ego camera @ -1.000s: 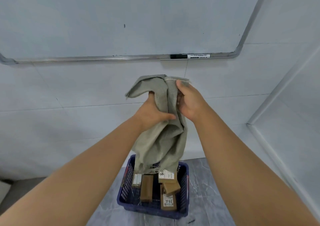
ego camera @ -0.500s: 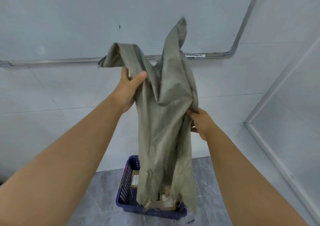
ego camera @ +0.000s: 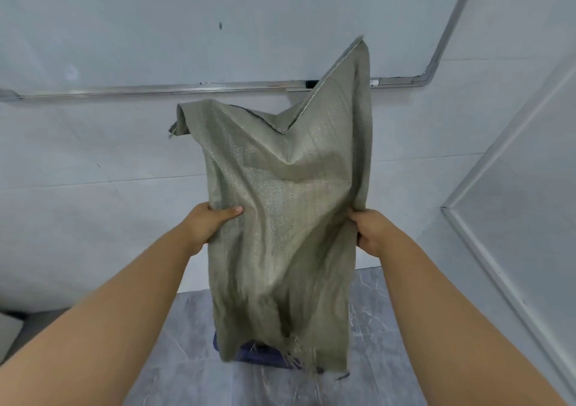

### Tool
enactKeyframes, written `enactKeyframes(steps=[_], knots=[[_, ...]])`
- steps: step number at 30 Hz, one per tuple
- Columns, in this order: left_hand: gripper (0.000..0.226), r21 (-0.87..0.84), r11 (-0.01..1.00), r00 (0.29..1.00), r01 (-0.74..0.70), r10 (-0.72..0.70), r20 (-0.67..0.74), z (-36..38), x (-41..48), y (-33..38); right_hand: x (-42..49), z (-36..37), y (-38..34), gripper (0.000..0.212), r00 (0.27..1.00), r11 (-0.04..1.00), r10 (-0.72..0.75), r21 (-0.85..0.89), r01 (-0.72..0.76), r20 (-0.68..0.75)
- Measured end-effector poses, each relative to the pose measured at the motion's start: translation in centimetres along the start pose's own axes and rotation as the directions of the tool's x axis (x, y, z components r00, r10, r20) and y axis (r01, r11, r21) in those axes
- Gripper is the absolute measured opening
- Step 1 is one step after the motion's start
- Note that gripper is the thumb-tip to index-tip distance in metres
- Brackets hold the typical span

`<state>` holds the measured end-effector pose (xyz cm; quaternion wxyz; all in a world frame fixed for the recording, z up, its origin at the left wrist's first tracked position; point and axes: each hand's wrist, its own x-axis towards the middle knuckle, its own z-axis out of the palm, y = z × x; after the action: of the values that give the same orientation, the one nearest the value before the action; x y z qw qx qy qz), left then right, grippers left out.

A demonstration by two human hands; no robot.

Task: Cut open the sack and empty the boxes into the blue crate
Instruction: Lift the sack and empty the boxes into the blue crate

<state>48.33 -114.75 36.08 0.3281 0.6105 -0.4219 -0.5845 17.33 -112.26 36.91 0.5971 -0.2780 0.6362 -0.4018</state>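
Head view: sack (ego camera: 286,218) covers nearly all the crate (ego camera: 258,355) at bottom centre; left hand (ego camera: 208,225) and right hand (ego camera: 371,231) clamp its sides; whiteboard (ego camera: 218,31) behind, up top.

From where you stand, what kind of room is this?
Probably a plain workroom or storeroom, perhaps an office: a whiteboard with a marker on its tray hangs on the white tiled wall, and the floor is grey stone-look tile.

Big whiteboard (ego camera: 218,31) across the top, with a small dark speck on it. A marker (ego camera: 311,83) sits on its metal ledge (ego camera: 156,89), partly hidden. White tiled wall (ego camera: 93,203) below, grey marbled floor (ego camera: 174,359) — and something pale (ego camera: 9,334) poking in at bottom left.
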Motion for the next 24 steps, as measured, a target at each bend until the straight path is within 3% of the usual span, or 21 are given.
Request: enactKeyframes(steps=[3, 6, 9, 14, 18, 20, 24], knots=[[0.06, -0.059, 0.997, 0.995, 0.047, -0.052, -0.089, -2.2, -0.2, -2.4, 0.0, -0.5, 1.6, 0.034, 0.997, 1.0, 0.027, -0.007, -0.027, -0.076], [0.057, -0.176, 0.981, 0.989, 0.085, -0.104, -0.105, -3.7, -1.0, -4.5, -0.2, -0.7, 3.7, 0.039, 0.968, 0.999, -0.024, 0.018, 0.029, -0.251], [0.051, -0.269, 0.953, 0.988, 0.137, -0.153, -0.038, -4.7, -1.9, -6.1, -0.7, -1.1, 6.0, 0.036, 0.894, 0.988, -0.111, -0.143, 0.053, -0.435], [0.041, -0.317, 0.933, 0.982, 0.167, -0.187, -0.033, -6.7, -3.7, -7.9, -1.8, -2.1, 8.6, 0.053, 0.802, 0.953, -0.203, -0.301, 0.03, -0.562], [0.039, -0.17, 0.979, 0.949, 0.114, -0.158, -0.273, -7.8, -4.9, -8.7, -2.5, -3.3, 9.7, 0.069, 0.752, 0.938, -0.233, -0.346, 0.006, -0.617], [0.033, -0.052, 0.995, 0.905, 0.084, -0.098, -0.415, -7.6, -5.4, -8.8, -2.8, -4.3, 9.8, 0.075, 0.764, 0.934, -0.219, -0.358, -0.016, -0.607], [0.037, 0.134, 0.988, 0.832, 0.081, 0.007, -0.554, -6.0, -5.9, -9.1, -2.6, -6.6, 9.2, 0.062, 0.785, 0.928, -0.224, -0.372, -0.009, -0.577]])
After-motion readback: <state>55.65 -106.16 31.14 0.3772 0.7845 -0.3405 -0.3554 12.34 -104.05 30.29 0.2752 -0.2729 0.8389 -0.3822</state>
